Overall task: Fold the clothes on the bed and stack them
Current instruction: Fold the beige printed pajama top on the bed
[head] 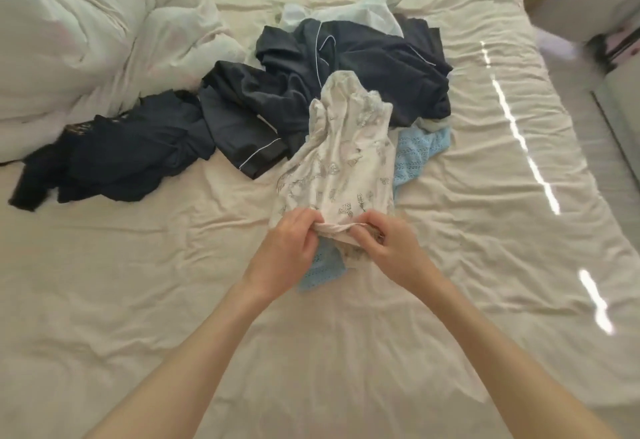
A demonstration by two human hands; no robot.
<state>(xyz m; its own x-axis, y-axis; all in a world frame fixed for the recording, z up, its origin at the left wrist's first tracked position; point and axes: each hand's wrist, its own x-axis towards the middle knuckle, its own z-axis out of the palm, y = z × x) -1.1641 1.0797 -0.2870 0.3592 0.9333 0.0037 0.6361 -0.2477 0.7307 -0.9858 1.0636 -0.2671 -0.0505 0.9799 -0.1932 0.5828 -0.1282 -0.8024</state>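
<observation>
A white garment with a grey printed pattern (346, 161) lies stretched toward me over the middle of the bed. My left hand (287, 248) and my right hand (388, 244) both pinch its near edge, close together. Under it lies a light blue knit piece (415, 151), showing beside and below my hands. Behind it sits a heap of dark navy clothes with white piping (363, 68), and a pale blue sheer garment (346, 11) tops the heap. More dark clothes (131, 158) sprawl to the left.
A cream wrinkled sheet (138, 300) covers the bed. A bunched white duvet (86, 40) fills the far left. The bed's right edge (588, 168) runs beside a grey floor, with furniture at the top right corner.
</observation>
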